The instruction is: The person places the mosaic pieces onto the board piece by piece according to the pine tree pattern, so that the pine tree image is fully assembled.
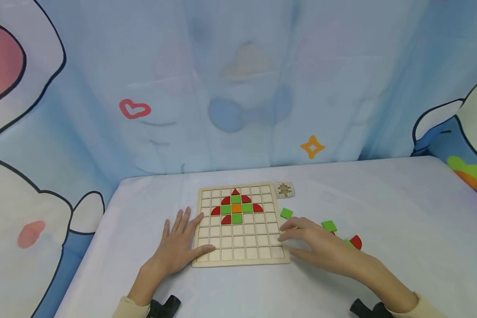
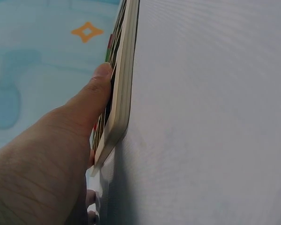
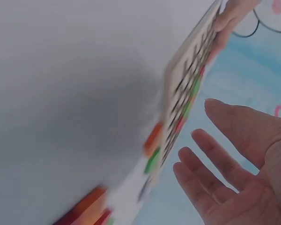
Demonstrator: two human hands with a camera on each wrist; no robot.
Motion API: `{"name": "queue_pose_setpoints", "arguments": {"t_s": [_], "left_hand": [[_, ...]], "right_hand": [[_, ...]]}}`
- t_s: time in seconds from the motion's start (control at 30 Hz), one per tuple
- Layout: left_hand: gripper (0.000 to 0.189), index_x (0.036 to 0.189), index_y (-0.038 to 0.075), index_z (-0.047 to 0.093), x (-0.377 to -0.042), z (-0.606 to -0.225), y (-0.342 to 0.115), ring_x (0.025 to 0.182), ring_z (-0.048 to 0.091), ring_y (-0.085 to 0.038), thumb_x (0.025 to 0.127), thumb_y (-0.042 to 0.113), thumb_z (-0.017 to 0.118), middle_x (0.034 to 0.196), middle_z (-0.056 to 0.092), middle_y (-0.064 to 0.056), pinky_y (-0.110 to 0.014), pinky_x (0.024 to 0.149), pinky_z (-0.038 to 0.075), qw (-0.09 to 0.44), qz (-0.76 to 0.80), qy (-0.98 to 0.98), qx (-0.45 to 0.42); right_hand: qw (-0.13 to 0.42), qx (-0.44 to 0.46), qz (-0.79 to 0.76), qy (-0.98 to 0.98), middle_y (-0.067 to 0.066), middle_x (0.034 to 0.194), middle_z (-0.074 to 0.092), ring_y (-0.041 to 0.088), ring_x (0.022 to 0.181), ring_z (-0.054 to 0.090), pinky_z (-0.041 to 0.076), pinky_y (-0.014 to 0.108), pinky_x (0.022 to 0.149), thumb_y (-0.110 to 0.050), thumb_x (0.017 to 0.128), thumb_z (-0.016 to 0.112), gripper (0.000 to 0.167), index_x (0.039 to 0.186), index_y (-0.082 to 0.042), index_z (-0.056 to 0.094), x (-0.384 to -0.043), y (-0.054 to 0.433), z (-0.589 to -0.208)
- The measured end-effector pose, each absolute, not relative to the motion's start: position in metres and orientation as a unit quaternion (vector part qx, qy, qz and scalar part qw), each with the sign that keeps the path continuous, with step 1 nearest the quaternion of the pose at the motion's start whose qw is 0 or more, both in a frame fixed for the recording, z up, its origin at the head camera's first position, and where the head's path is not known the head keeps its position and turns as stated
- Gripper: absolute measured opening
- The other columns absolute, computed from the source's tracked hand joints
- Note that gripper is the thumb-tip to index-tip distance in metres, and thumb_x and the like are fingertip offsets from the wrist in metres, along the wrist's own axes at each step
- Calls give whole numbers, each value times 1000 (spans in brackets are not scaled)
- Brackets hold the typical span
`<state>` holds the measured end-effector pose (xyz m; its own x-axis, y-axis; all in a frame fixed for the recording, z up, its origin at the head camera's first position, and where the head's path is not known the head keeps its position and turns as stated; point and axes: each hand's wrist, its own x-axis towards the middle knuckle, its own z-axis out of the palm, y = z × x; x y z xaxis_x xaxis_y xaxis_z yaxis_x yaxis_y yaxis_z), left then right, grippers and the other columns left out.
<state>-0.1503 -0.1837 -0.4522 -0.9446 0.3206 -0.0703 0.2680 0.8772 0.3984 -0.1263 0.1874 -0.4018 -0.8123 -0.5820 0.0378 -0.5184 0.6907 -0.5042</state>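
Note:
A square wooden grid board (image 1: 218, 243) lies on the white table. Near its top sits a pattern of coloured pieces: an orange square (image 1: 236, 208), green squares (image 1: 236, 218), red quarter-rounds (image 1: 257, 208) and a red triangle (image 1: 235, 192). My left hand (image 1: 176, 247) rests spread at the board's left side; its thumb (image 2: 96, 91) lies over the frame onto the cells. Over the board's right edge hovers my right hand (image 1: 322, 247), its fingers loosely bent; in the right wrist view nothing shows between thumb and fingers. A green square (image 1: 286, 213) lies just beyond that hand.
A small printed pattern card (image 1: 285, 190) lies at the board's top right corner. Behind the right hand are loose pieces, among them a green one (image 1: 329, 226) and a red quarter-round (image 1: 355, 242), some partly hidden by the arm. A blue cartoon curtain (image 1: 254, 132) hangs behind the table.

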Motion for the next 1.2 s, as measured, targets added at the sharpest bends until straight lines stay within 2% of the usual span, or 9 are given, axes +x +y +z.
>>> {"name": "queue_pose_setpoints", "arguments": {"t_s": [0.23,0.37,0.47,0.7,1.07,1.2], "left_hand": [[94,166,16,33,-150,-456,-186,160,4,-41,94,67,64,173,14,-21,-71,122,-1,60,199,967,151],[93,165,16,34,-149,-458,-188,160,6,-42,93,67,65,173,15,-21,-71,122,1,52,200,967,150],[94,165,15,35,-147,-459,-188,160,7,-44,93,66,66,172,16,-22,-72,122,1,44,206,965,154],[95,166,17,33,-150,-458,-187,161,3,-41,93,68,65,174,13,-19,-70,123,-2,55,204,966,150],[94,166,17,32,-150,-455,-187,161,2,-41,93,66,64,174,12,-19,-71,122,-2,65,202,966,148],[94,166,16,31,-151,-455,-186,161,1,-40,94,66,65,174,11,-19,-70,122,-3,67,207,964,150]], "right_hand": [[25,-256,-238,937,-12,111,63,15,102,61,59,33,86,-11,79,92,33,107,-24,79,-117,251,-420],[47,-239,-247,938,-13,101,63,3,85,56,58,24,74,-11,78,93,33,107,-19,80,-115,273,-427],[58,-230,-256,937,-9,101,64,-2,79,55,58,21,71,-7,77,92,33,107,-12,80,-112,284,-434],[-20,-230,-269,935,-6,99,65,-3,78,57,59,19,68,0,66,96,43,104,-11,78,-100,295,-451],[66,-164,-303,936,-2,102,70,-1,72,54,55,21,62,-8,77,92,35,108,-9,75,-107,293,-442],[89,-131,-297,942,-2,101,71,2,70,52,52,20,61,-8,78,92,35,108,-7,74,-113,287,-438]]}}
